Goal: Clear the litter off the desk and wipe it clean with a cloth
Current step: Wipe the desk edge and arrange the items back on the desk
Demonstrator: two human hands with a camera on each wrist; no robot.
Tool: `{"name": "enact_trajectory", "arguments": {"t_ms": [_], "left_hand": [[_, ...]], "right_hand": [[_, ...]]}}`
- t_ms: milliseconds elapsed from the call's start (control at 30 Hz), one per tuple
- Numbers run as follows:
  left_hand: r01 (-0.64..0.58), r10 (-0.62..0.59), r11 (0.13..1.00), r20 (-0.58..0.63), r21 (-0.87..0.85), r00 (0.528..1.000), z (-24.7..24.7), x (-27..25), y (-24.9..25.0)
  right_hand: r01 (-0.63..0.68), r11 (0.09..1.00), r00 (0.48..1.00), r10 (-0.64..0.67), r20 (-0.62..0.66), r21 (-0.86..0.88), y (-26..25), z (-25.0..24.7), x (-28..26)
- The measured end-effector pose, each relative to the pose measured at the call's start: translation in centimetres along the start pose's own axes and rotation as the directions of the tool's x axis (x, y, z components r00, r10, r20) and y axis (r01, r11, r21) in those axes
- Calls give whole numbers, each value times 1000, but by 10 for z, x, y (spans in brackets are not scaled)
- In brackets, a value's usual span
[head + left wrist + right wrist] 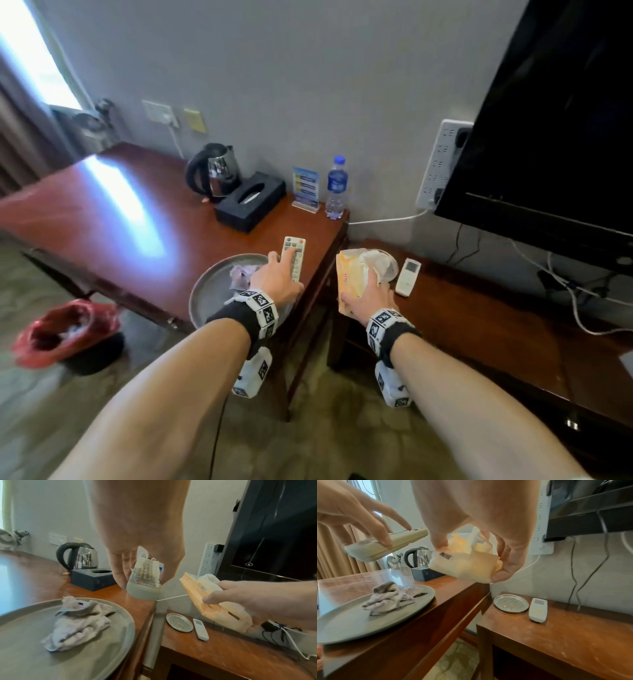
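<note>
Head view, left hand: the left hand (278, 278) holds a cream remote control (293, 257) over the right end of the desk surface (191, 236), fingers (274, 257) wrapped along its side.
Head view, right hand: the right hand (370, 298) grips a yellow tissue packet (352, 278) above the gap between the desk and the lower TV surface (486, 329).
Head view, cloth: a crumpled cloth (241, 274) lies in a round grey tray (214, 291) at the desk's near edge, partly hidden by the left wrist.
Head view, bin: a red-lined bin (65, 330) with litter stands on the floor, left of the desk.
Head view, back of desk: kettle (214, 171), black tissue box (251, 200), card stand (306, 188), water bottle (336, 186).

Left wrist view, hold: fingers and thumb curl round the remote control (145, 580), lifted off the desk.
Left wrist view, cloth: the cloth (78, 622) sits bunched in the tray (51, 660).
Left wrist view, lower surface: a small perforated metal dish (179, 622) just beside a white remote (200, 628).

Right wrist view, hold: thumb and fingers (506, 555) pinch the tissue packet (467, 566) from both sides, held in the air.
Right wrist view, below: the dish (511, 603) and white remote (538, 609) lie on the lower surface; the cloth (390, 597) rests in the tray on the desk.
</note>
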State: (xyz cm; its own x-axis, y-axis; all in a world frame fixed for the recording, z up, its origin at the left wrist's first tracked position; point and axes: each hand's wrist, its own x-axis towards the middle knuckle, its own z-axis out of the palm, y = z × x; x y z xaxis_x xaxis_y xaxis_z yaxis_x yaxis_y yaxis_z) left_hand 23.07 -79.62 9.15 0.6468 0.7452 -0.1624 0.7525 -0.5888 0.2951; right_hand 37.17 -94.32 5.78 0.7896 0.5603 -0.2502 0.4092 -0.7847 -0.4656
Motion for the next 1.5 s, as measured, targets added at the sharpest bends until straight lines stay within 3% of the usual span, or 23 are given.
{"name": "enact_trajectory", "arguments": {"t_ms": [267,700,967,1200,1500], "left_hand": [[15,-13,998,25,-63,1000,-13,48,-72],[62,-58,998,107,-31,993,-27,185,-106],[-29,35,999,163,-37,986,-31,255,-122],[-173,165,985,293,3,942,-12,305,-131],[-252,208,966,393,64,896,7,344,-139]], "right_hand": [[-23,1000,999,23,35,-9,-66,35,36],[-77,992,987,89,132,-97,-123,71,166],[-192,971,972,208,111,-140,-151,79,204],[-338,930,934,351,69,-145,-164,103,218],[-422,901,904,427,34,-95,-182,120,241]]}}
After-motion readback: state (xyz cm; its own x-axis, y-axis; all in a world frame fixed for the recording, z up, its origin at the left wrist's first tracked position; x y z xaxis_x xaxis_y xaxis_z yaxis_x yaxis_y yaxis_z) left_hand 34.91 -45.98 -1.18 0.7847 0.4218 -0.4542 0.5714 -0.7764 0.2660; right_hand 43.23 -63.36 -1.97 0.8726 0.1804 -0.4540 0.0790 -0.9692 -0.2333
